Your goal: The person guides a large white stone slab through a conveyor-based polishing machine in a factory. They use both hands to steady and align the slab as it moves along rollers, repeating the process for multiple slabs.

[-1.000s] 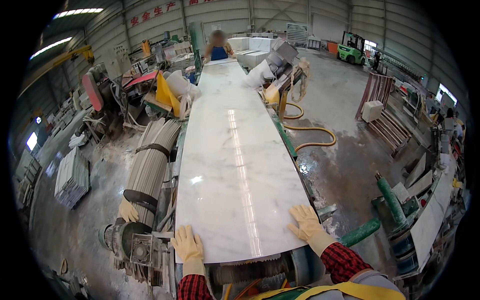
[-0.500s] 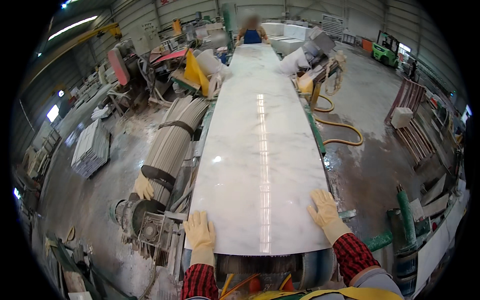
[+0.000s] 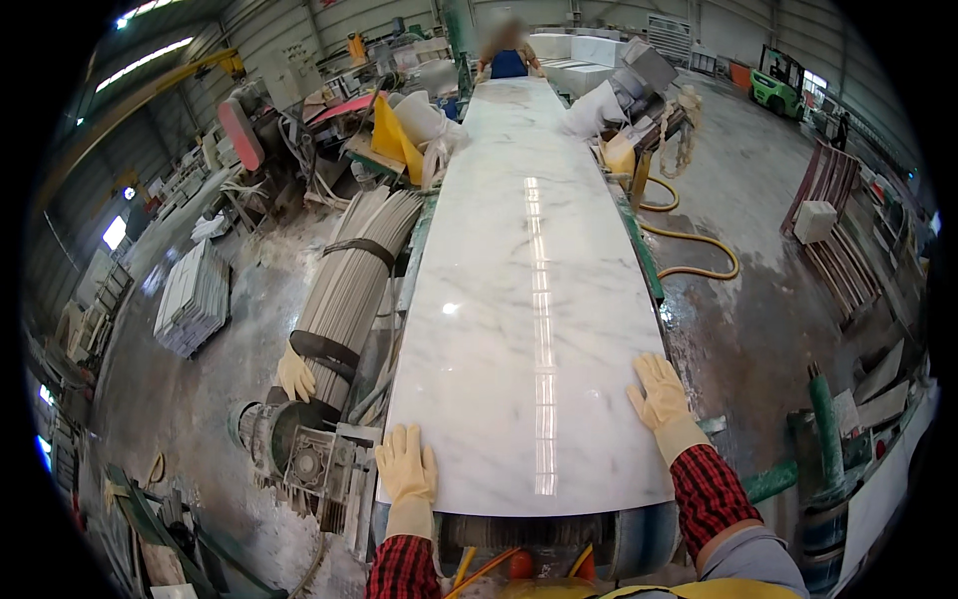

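Observation:
A long white marble slab (image 3: 479,389) with grey veins and a glossy top stretches away from me over a machine bed. My left hand (image 3: 407,469), in a cream rubber glove, lies flat on its near left corner with the fingers pointing forward. At the near right edge my right hand (image 3: 659,396), gloved alike, rests with its fingers spread. Neither hand is closed around anything. A person in a blue apron (image 3: 509,64) stands at the slab's far end, arms reaching down to it.
Left of the slab lie a strapped bundle of long strips (image 3: 354,285), a loose glove (image 3: 296,374) and a dusty motor (image 3: 261,434). A yellow hose (image 3: 704,245) loops on the floor at right. Green pipes (image 3: 773,481) stand near my right arm. A green forklift (image 3: 776,85) is farther back.
The whole view has shifted slightly, with most things now a little farther right. My right hand sits slightly farther forward along the slab's edge. Both hands stay on the slab.

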Demonstrator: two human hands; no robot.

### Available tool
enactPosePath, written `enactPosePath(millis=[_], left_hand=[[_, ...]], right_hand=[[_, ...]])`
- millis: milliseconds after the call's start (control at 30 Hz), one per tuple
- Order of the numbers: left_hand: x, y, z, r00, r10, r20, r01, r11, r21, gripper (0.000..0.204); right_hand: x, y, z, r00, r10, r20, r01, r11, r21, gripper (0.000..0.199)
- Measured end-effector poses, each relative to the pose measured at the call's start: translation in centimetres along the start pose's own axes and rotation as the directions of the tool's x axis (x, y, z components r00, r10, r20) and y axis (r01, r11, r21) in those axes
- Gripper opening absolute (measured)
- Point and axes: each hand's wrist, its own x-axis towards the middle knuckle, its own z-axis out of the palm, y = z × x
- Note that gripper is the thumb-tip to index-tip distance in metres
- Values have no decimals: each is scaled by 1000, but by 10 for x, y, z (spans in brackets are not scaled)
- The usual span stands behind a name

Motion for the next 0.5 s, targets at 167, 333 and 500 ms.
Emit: enactPosePath(millis=[167,333,500], left_hand=[[1,0,-1,1000,9,-2,-9,1000,-7,50],[-3,-5,6,998,28,-50,-30,999,-24,48],[-6,-1,0,998,26,-65,-28,999,-38,47]], right_hand=[[-12,-5,-5,1000,25,-14,-24,999,28,60],[-64,-25,-17,1000,-15,-27,13,998,-55,59],[-118,-58,-50,997,58,42,-55,997,-49,61]])
